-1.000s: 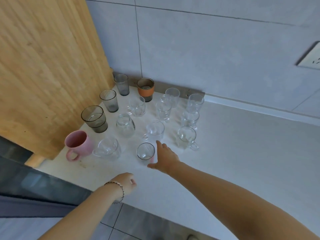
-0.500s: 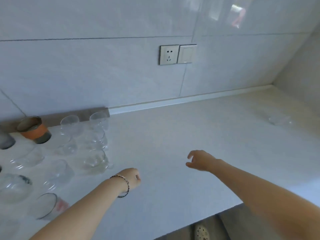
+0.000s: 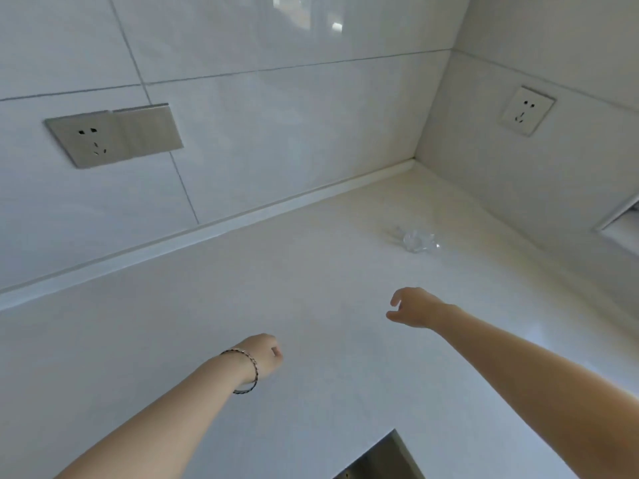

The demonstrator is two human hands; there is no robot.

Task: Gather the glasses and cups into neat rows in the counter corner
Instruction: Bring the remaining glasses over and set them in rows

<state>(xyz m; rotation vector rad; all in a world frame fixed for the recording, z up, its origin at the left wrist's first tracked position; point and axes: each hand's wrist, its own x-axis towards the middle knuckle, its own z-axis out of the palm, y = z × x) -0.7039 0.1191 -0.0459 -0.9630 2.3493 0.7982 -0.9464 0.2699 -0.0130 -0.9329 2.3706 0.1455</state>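
Observation:
One clear glass (image 3: 416, 240) stands alone on the white counter (image 3: 242, 305), toward the far right near the walls' corner. My right hand (image 3: 413, 307) hovers over the counter well short of that glass, fingers loosely apart and holding nothing. My left hand (image 3: 264, 354), with a beaded bracelet on the wrist, is curled into a loose fist over the counter's middle and holds nothing. The rows of glasses and cups lie out of sight to the left.
A double socket and switch plate (image 3: 114, 134) sits on the back wall, a single socket (image 3: 527, 110) on the right wall. A framed recess (image 3: 622, 226) opens at the right edge. The counter's front edge has a notch (image 3: 380, 461) at the bottom.
The view has swung right, away from the grouped glasses, which left the frame. My right hand let go of a glass and moved right toward the lone glass; my left hand stayed curled.

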